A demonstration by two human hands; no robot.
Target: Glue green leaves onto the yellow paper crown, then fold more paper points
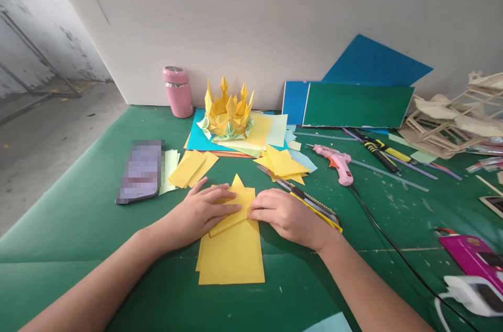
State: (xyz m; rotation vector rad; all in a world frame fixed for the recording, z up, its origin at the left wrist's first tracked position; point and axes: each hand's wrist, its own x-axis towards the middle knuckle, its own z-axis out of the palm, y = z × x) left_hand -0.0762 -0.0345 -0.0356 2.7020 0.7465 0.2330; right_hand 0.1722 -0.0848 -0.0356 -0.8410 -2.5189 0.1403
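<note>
My left hand (pixel 210 209) lies with its fingers spread on a folded piece of yellow paper (pixel 244 200). At that paper's right edge, my right hand (pixel 285 214) is closed in a pinch. Beneath it are more yellow paper sheets (pixel 231 261), with a pointed yellow tip (pixel 237 182) showing just beyond. A box cutter (pixel 314 203) lies beside my right hand, partly over something yellow. Folded yellow pieces (pixel 285 162) are piled behind it. Cut yellow slips (pixel 192 168) rest beyond my left hand. At the back sits a yellow paper crown (pixel 230 112) with pale green folded pieces around its base.
A phone (pixel 141 172) lies on the green table (pixel 98 238) at left, with a pink flask (pixel 178 92) behind. To the right are a pink glue gun (pixel 334 162) with its cord, black-and-yellow tools (pixel 377 151), green board (pixel 357 105), a wooden model (pixel 444 120) and a white charger (pixel 471 292).
</note>
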